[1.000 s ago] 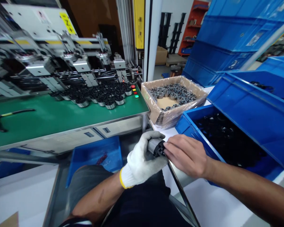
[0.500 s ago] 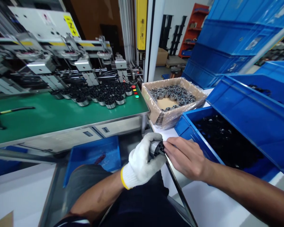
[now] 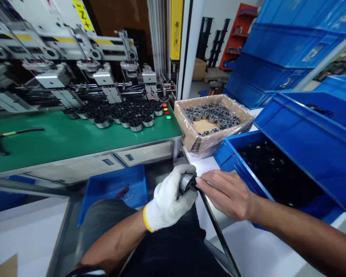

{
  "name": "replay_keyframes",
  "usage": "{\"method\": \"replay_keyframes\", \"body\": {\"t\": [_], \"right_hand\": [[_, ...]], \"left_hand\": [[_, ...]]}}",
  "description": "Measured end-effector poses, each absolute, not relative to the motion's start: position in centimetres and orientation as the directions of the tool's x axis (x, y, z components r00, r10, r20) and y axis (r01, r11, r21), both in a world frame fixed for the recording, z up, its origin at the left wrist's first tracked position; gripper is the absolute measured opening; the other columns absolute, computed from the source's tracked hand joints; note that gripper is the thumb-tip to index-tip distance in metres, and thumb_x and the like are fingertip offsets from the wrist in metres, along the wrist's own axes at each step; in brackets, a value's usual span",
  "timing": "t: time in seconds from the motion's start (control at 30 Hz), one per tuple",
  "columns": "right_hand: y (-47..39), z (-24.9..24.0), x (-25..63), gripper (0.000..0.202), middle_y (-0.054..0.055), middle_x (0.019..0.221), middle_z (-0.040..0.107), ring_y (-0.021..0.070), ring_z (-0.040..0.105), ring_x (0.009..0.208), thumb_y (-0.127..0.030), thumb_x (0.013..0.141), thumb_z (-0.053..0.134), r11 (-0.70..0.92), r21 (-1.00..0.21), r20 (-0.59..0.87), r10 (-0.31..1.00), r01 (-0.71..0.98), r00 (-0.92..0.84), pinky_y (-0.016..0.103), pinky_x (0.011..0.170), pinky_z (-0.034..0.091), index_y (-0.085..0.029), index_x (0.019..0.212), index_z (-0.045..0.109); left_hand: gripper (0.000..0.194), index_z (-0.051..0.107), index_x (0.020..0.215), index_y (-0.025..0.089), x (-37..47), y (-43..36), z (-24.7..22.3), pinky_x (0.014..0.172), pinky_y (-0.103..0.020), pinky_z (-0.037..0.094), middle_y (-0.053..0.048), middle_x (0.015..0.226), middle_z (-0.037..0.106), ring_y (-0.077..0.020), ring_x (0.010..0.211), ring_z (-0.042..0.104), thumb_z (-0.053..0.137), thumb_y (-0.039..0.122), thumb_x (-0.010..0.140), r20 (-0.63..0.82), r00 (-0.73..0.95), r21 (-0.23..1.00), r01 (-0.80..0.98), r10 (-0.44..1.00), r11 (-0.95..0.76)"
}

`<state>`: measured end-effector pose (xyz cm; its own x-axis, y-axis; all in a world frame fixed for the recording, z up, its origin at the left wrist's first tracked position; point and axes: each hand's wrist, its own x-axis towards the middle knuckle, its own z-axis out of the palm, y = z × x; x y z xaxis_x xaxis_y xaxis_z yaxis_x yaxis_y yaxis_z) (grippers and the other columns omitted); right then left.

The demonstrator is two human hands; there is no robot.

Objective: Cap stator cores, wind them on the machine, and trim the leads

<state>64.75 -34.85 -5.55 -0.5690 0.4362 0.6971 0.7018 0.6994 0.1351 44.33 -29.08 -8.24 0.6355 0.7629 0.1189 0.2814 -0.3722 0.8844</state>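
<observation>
My left hand [image 3: 170, 196], in a white knit glove with a yellow cuff, wraps round a silver metal ring part [image 3: 185, 182]. A black plastic piece [image 3: 192, 182] sits on the ring's right end. The bare fingertips of my right hand [image 3: 227, 192] are pressed together against that black piece. Both hands are above my lap, at the edge of a white table [image 3: 248, 246]. Whether the right fingers grip the black piece or only press on it is hard to tell.
A green bench [image 3: 60, 142] bears several black-and-silver parts [image 3: 135, 125] and pliers [image 3: 0, 144], before a machine. A plastic-lined carton [image 3: 196, 142] holds metal rings. Right of it, a blue bin [image 3: 230, 154] holds black pieces. Another blue bin [image 3: 100, 188] lies below the bench.
Both hands and the held part have shifted slightly left in the picture. The machine's upper arm with its round heads looks different, and the camera view has moved a little.
</observation>
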Motion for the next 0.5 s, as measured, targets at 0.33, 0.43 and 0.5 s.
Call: {"method": "replay_keyframes", "body": {"t": [0.33, 0.43, 0.5], "right_hand": [[-34.7, -5.2, 63.5, 0.015, 0.009, 0.093, 0.070, 0.0171, 0.070, 0.085, -0.013, 0.094, 0.066, 0.613, -0.323, 0.727, 0.648, 0.721, -0.225, 0.029, 0.074, 0.062, -0.015, 0.109, 0.065], [-34.7, -5.6, 63.6, 0.015, 0.008, 0.086, 0.070, 0.0160, 0.068, 0.079, -0.004, 0.092, 0.065, 0.612, -0.246, 0.751, 0.611, 0.752, -0.252, 0.028, 0.073, 0.061, -0.012, 0.104, 0.065], [-34.7, -5.7, 63.8, 0.015, 0.010, 0.085, 0.071, 0.0175, 0.068, 0.080, -0.003, 0.090, 0.068, 0.624, -0.149, 0.757, 0.571, 0.767, -0.318, 0.029, 0.074, 0.060, -0.009, 0.104, 0.066]], "left_hand": [[0.087, 0.037, 0.151, 0.033, 44.5, -28.4, -10.7, 0.113, -0.038, 0.048, -0.006, 0.150, 0.053, -0.0250, 0.135, 0.056, 0.066, 0.006, 0.074, 0.437, 0.582, 0.887, -0.154, 0.686, -0.435], [0.093, 0.042, 0.149, 0.029, 44.5, -28.2, -9.5, 0.108, -0.037, 0.053, -0.007, 0.139, 0.063, -0.0273, 0.126, 0.063, 0.075, 0.008, 0.065, 0.289, 0.661, 0.932, -0.027, 0.692, -0.362], [0.083, 0.051, 0.142, 0.028, 44.6, -28.3, -8.5, 0.104, -0.037, 0.056, -0.005, 0.130, 0.069, -0.0269, 0.117, 0.068, 0.078, 0.014, 0.065, 0.162, 0.662, 0.952, 0.090, 0.732, -0.293]]}}
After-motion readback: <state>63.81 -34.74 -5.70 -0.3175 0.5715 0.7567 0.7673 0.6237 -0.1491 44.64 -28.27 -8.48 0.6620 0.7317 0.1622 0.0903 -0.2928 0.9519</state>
